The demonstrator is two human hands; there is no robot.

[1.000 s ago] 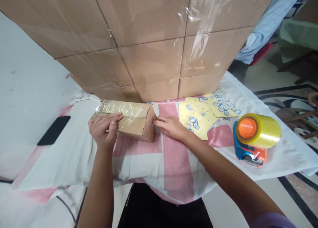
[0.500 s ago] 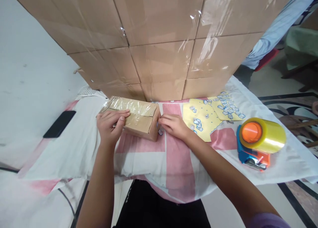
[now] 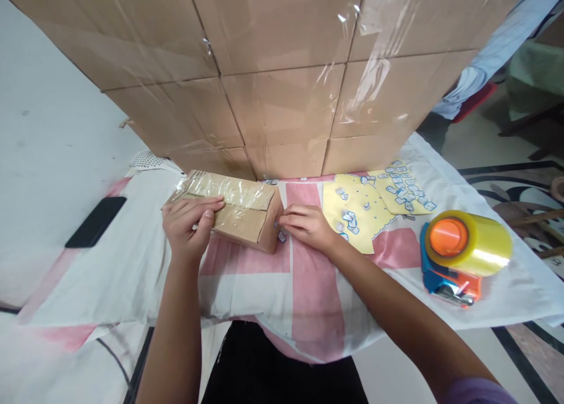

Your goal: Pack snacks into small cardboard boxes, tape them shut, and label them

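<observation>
A small brown cardboard box (image 3: 240,213), wrapped in clear tape, lies on a pink-and-white cloth (image 3: 273,286). My left hand (image 3: 187,225) is closed over the box's left end, fingers curled on its top. My right hand (image 3: 306,225) rests at the box's right end with fingertips pressed against that face, next to a small blue-and-white sticker (image 3: 281,236) lying on the cloth. Two yellow backing sheets (image 3: 356,213) carrying several more small stickers lie just right of my right hand.
A tall stack of taped cardboard cartons (image 3: 282,69) stands right behind the small box. A tape dispenser with a yellow-tinted roll (image 3: 465,248) sits at the right. A black phone (image 3: 94,222) lies at the left. Another person's light-blue sleeve (image 3: 489,51) shows at the upper right.
Both hands stay on the small box; the right fingertips remain pressed at its right end. The view has shifted slightly.
</observation>
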